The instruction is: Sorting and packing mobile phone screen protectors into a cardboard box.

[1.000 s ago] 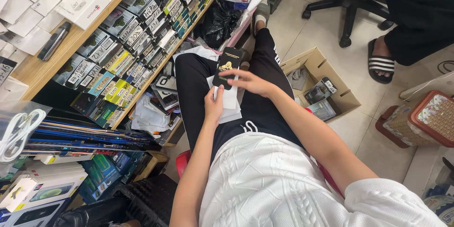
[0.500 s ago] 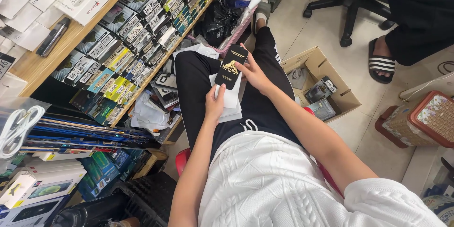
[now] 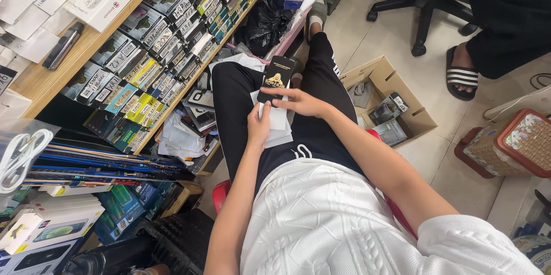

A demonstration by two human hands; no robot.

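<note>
Black flat packet point(image 3: 276, 79) with a gold emblem, long and slim, stands up over the person's lap, above a small stack of white sheets point(image 3: 278, 123) lying on the black trousers. At far left, white boxes point(image 3: 34, 0) lie flat on a wooden shelf top point(image 3: 49, 83), with a dark slim device point(image 3: 62, 45) lying slantwise among them. Below and right of them a long slanting row of small packages point(image 3: 155, 34) stands on edge, black and grey with white handwritten labels at the upper end, yellow and green ones lower down. Under that, blue and dark flat sleeves point(image 3: 97, 163) lie stacked, a coiled white cable point(image 3: 20, 157) beside them, and white and green boxes point(image 3: 51, 223) in the lower corner. The left hand point(image 3: 259, 125) is curled against the left edge of the white sheets, thumb on top, holding them. The right hand point(image 3: 301, 102) has its fingers closed on the lower end of the black packet, pinching it. Further right an open cardboard box point(image 3: 402, 88) on the tiled floor holds a few small dark packets, and a woven basket with a red rim point(image 3: 511, 146) stands near the right edge. Compared with half a second ago, the packet is turned more upright and sits a little lower toward the sheets; the left hand has kept its place.
</note>
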